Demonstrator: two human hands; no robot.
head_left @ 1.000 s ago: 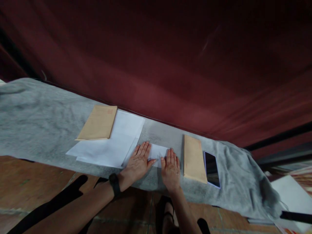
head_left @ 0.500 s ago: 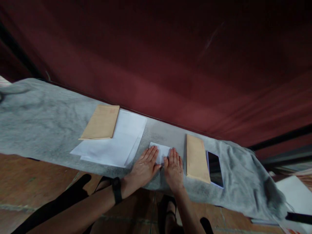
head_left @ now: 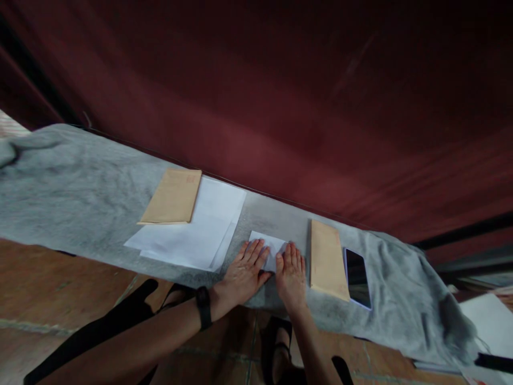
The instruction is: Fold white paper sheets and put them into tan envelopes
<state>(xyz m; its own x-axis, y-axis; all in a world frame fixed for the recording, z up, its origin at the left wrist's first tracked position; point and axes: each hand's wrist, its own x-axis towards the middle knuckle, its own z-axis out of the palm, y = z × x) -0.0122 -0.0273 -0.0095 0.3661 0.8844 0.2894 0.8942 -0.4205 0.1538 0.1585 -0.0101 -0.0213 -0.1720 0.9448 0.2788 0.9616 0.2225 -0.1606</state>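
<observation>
A small folded white paper (head_left: 269,246) lies on the grey cloth, partly covered by both hands. My left hand (head_left: 245,270) rests flat across its left part, fingers stretched out. On the paper's right side, my right hand (head_left: 292,275) also lies flat with its fingers straight and close together. Left of them, several larger white sheets (head_left: 204,230) overlap one another, and a brown envelope (head_left: 174,197) sits on top of them. To the right of my right hand is another brown envelope (head_left: 327,259).
A phone (head_left: 358,278) with a dark screen lies beside the right envelope. The grey cloth (head_left: 92,187) covers a long narrow surface against a dark red wall (head_left: 248,107). Brown floor tiles (head_left: 60,283) show below. At the far right is a white sheet-like object (head_left: 491,321).
The whole view has shifted slightly. Both hands stay flat on the small paper, with the left fingers a little further over it.
</observation>
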